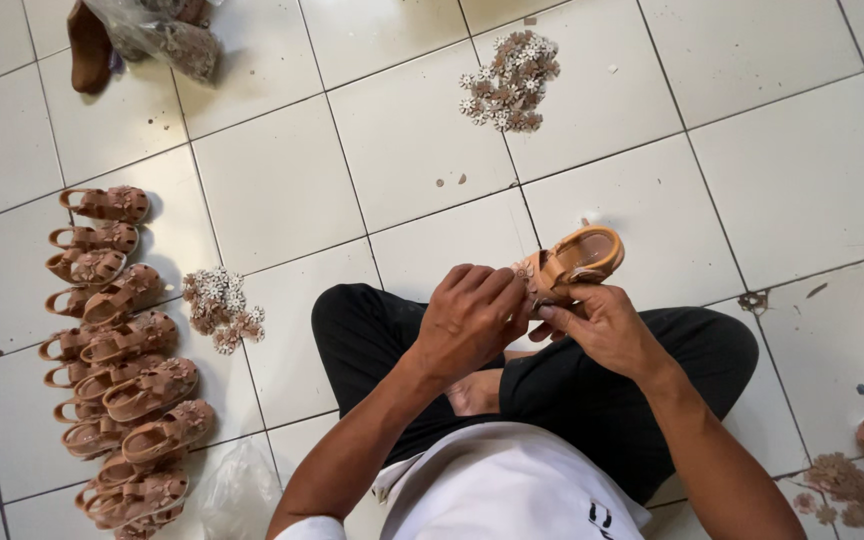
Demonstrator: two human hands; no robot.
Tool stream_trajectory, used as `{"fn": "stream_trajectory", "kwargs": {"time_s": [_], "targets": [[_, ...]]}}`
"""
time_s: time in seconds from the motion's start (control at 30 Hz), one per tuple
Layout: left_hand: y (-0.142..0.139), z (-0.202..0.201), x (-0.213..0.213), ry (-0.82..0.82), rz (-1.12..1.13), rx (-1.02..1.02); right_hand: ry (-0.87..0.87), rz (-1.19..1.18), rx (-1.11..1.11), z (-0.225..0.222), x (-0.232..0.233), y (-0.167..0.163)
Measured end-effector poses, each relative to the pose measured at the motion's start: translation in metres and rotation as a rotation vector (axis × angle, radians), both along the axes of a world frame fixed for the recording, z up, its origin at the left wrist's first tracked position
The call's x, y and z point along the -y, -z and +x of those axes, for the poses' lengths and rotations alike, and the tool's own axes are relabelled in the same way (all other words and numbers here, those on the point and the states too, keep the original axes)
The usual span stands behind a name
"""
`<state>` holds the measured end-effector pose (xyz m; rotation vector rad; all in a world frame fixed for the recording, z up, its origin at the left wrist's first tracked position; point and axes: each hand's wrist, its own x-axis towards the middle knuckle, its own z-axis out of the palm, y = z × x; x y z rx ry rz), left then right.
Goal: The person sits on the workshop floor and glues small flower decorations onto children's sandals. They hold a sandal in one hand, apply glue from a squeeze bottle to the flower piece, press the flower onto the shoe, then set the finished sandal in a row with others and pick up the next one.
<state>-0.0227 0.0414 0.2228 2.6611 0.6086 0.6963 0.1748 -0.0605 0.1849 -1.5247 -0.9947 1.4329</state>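
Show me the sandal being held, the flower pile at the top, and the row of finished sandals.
small tan sandal [580,256], head view, on its heel strap.
pile of flower trims [510,82], head view, middle of the heap.
row of sandals [122,350], head view, a sandal mid-row.

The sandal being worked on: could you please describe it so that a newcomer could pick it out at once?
Find the seated person's crossed legs in black trousers at the middle of the white tiled floor. Just above the knees, the left hand and right hand hold one small tan sandal. Unlike the sandals in the row at left, it is off the floor.
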Motion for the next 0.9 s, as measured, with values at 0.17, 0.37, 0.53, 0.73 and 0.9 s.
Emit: {"fn": "stream_trajectory", "kwargs": {"time_s": [0.17, 0.37, 0.53, 0.73, 0.9], "targets": [[0.005, 0.003, 0.006, 0.025, 0.147, -0.121, 0.013, -0.067, -0.002, -0.002, 0.003, 0.007], [0.021, 0.016, 0.018, -0.043, 0.172, -0.164, 0.044, -0.029, 0.032, -0.005, 0.005, 0.018], [0.027, 0.012, 0.012, -0.003, -0.019, -0.216, 0.045, -0.05, -0.093, -0.004, 0.009, 0.02], [0.027, 0.007, 0.011, 0.0, -0.085, -0.057, 0.047, -0.063, -0.113, -0.003, 0.012, 0.021], [0.028, 0.011, 0.013, 0.019, 0.016, -0.201, 0.028, -0.029, -0.09, -0.001, 0.015, 0.021]]}}
